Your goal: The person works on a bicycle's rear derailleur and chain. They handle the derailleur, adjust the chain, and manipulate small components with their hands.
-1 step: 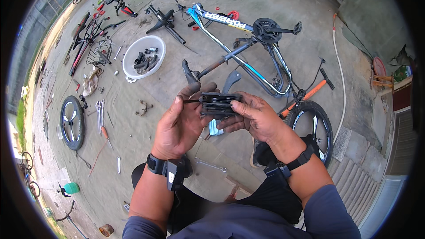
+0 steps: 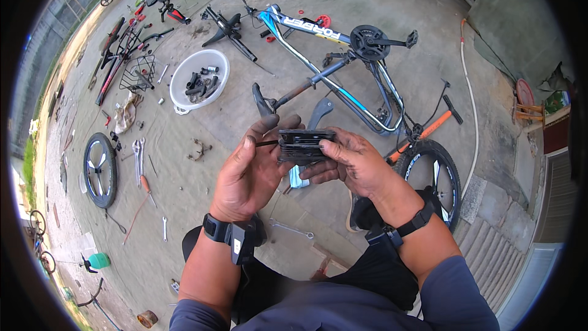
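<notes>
Hardly anything has moved since the earlier frame: the black, block-shaped slatted piece (image 2: 306,145) sits at practically the same spot, up in front of the body, between two dirt-smudged hands. And look at the right hand (image 2: 349,158): its grip is firm, thumb pressed on the near face, fingers tucked under and behind. Out of the piece's left side comes a slim black rod (image 2: 266,144), and there's the left hand (image 2: 245,168), palm turned inward, thumb and forefinger beside that rod; whether its grip is closed on it, I cannot tell!

Just beyond the fingers, a black bicycle saddle (image 2: 262,99), joined to the blue, white and black bicycle frame (image 2: 315,28) lying on the grey ground (image 2: 190,208). Over to the left, a round white plastic basin (image 2: 182,70) with dark tubular parts (image 2: 199,86) inside! Nearer, an orange-handled screwdriver (image 2: 144,182) and a small silver wrench (image 2: 164,228), and farther left, a black-tyred wheel with white spokes (image 2: 110,175); across on the right, a long orange bar (image 2: 432,125) slants above another black tyre (image 2: 453,175)
</notes>
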A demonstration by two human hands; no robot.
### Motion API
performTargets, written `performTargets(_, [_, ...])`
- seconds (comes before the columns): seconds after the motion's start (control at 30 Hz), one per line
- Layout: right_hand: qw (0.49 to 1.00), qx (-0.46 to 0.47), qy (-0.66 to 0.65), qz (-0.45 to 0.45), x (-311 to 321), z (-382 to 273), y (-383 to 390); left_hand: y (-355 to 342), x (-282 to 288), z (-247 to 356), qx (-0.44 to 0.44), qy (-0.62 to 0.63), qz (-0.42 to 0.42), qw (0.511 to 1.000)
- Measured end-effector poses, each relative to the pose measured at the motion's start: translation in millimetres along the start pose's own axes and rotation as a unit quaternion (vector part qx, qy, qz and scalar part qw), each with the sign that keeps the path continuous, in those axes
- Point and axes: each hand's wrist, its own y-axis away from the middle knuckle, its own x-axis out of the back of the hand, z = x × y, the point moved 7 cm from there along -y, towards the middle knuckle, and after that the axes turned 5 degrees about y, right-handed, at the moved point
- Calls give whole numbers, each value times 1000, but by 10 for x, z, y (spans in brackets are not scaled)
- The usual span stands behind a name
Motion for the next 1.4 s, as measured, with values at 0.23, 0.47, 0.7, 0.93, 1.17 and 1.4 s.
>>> performTargets(0.23, [1000,-15,-12,-24,-72,0,-6,49,-113,36,-3,-89,-61,994])
performTargets(0.47, [999,39,18,15,-86,116,-52,61,-224,3,16,-245,4,969])
performTargets(0.7, [996,60,59,-11,-90,58,-30,89,-151,31,18,-294,1,956])
performTargets(0.93, [994,31,99,-35,-119,0,-1,111,-115,50,33,-293,-49,954])
performTargets(1.17, [986,62,143,-53,-197,17,-8,104,-90,12,14,-370,-34,928])
performTargets(1.4, [985,64,145,-61,-243,48,-10,111,-8,-39,-32,-533,-10,846])
